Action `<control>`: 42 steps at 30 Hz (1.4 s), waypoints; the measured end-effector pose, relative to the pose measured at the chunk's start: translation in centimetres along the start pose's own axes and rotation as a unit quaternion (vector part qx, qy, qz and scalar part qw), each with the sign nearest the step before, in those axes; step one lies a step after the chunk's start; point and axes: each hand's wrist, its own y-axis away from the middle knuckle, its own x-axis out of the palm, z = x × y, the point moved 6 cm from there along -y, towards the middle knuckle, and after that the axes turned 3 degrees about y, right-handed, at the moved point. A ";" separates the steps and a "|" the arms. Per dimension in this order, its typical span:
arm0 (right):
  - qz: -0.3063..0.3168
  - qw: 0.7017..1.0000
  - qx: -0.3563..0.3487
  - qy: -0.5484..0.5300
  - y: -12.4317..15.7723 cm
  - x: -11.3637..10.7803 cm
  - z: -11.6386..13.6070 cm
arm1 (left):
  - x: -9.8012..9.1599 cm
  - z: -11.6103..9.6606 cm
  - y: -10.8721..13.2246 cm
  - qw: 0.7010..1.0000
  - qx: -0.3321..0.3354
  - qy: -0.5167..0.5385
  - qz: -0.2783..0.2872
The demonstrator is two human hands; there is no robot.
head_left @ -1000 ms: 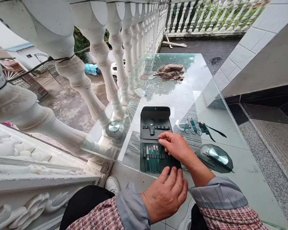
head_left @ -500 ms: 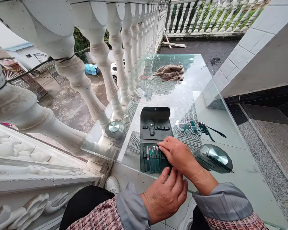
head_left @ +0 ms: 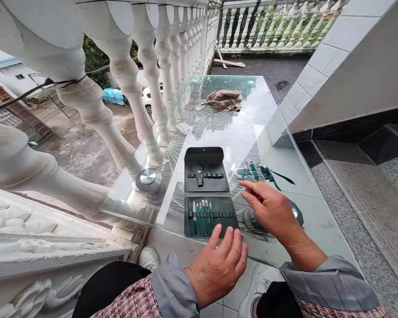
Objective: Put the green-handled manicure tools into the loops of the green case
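A dark green manicure case (head_left: 205, 193) lies unfolded on the glass table (head_left: 215, 132). Slim nail-care tools (head_left: 201, 216) with green handles sit in the elastic loops of its near half; the loops to their right hold nothing. My left hand (head_left: 219, 265) rests at the case's near right edge, fingers spread and empty. To the right of the case, my right hand (head_left: 272, 210) hovers over the glass with its fingers apart and nothing visible in them. Just beyond its fingertips are small scissors (head_left: 243, 174) and nail clippers (head_left: 267, 173), partly overlapping.
A crumpled brown cloth (head_left: 223, 100) lies toward the table's far end. Round metal-topped table supports (head_left: 149, 179) show at the left and, partly hidden, behind my right hand. A white balustrade (head_left: 119, 84) runs along the left; a tiled wall (head_left: 318, 75) rises at the right.
My right hand has left the tools in the case and moved right, toward the clippers. My left hand stays by the near edge. The view has shifted slightly to the right.
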 end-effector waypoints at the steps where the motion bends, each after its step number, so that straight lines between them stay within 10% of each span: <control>1: -0.009 1.000 0.017 0.005 0.1 -0.7 -0.6 | 0.0 0.0 0.0 1.000 0.000 0.002 0.003; 14: 0.232 0.971 -0.007 0.051 5.3 -0.2 -3.2 | -0.2 0.0 -0.1 1.000 0.008 0.014 -0.010; 32: 0.193 0.968 -0.082 0.141 6.5 0.3 -2.5 | -0.5 -0.4 0.3 1.000 -0.004 0.001 -0.020; 42: 0.084 0.970 0.165 -0.155 3.8 0.8 -1.7 | 0.1 -0.7 0.2 1.000 0.004 -0.007 -0.012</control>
